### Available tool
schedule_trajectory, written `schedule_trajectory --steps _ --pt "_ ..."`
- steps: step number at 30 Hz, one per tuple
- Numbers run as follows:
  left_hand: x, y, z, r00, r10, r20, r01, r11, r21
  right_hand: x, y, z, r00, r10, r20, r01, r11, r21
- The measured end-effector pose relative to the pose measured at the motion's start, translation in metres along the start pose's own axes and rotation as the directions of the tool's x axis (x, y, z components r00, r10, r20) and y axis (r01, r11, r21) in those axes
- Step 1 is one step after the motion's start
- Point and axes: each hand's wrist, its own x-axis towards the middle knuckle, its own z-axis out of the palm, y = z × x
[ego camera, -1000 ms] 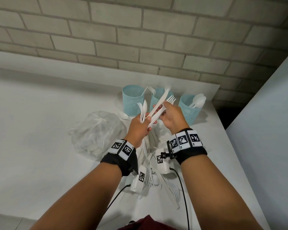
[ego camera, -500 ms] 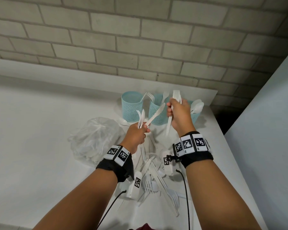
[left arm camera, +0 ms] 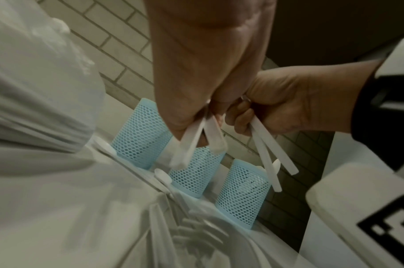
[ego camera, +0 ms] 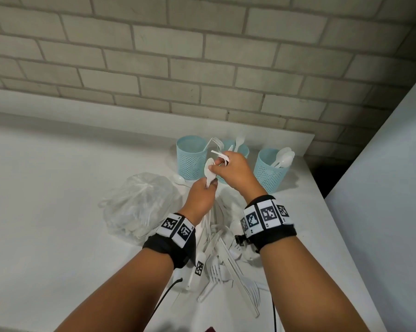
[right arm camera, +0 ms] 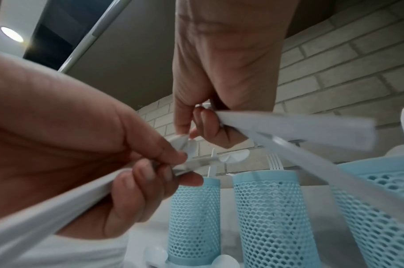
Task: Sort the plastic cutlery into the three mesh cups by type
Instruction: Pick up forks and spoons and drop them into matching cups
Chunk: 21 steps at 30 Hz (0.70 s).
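1. Both hands are up in front of the three pale blue mesh plastic cups [ego camera: 192,159] at the far edge of the white tabletop [ego camera: 58,200]. The left hand [ego camera: 199,200] grips a small bunch of white plastic spoons [ego camera: 209,172] by the handles, bowls up.
2. The right hand [ego camera: 235,173] has two or three white plastic cutlery handles [left arm camera: 268,156] curled into its fingers while its fingertips pinch at a spoon bowl in the left hand's bunch. That's a crowded grip, so tugging one piece free could drag a neighbour out with it.
3. Slick, thin handles fanned out at angles could easily slip and drop back into the loose pile of white plastic forks and knives [ego camera: 226,267] on the near tabletop.
4. The cups look light and stand close together: left one holds a fork, middle one a spoon-like piece, right cup [ego camera: 270,172] spoons. A knuckle or a long handle could tip one.
5. Mis-sorting is the other risk, since what the right hand holds isn't identifiable from the handles alone.
6. The clear crumpled plastic bag [ego camera: 140,204] lies left, clear of the action.
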Motion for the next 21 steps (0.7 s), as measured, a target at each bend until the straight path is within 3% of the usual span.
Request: schedule_trajectory --steps 3,8,12,17,21 --pt "-0.002 0.000 -0.001 0.999 0.029 0.015 -0.030 0.999 0.014 0.003 0.004 -0.002 0.996 0.002 -0.088 0.006 0.996 0.084" --pt "-0.006 0.003 -0.003 0.998 0.006 0.063 -0.001 0.997 -0.078 0.012 0.012 -0.006 0.959 0.146 -0.245 -0.069 0.953 0.296" --pt "-0.005 0.004 -0.005 0.998 -0.049 0.051 0.057 0.983 -0.174 0.013 0.014 0.002 0.956 0.211 -0.204 -0.126 0.923 0.365" --pt "-0.005 0.006 -0.005 0.999 -0.052 0.008 0.053 0.964 -0.259 0.018 0.010 0.011 0.966 0.240 -0.099 -0.125 0.766 0.631" --pt "-0.004 0.010 -0.010 0.996 -0.028 -0.080 0.003 0.956 -0.294 0.027 0.001 0.014 0.964 0.257 -0.063 -0.158 0.751 0.641"
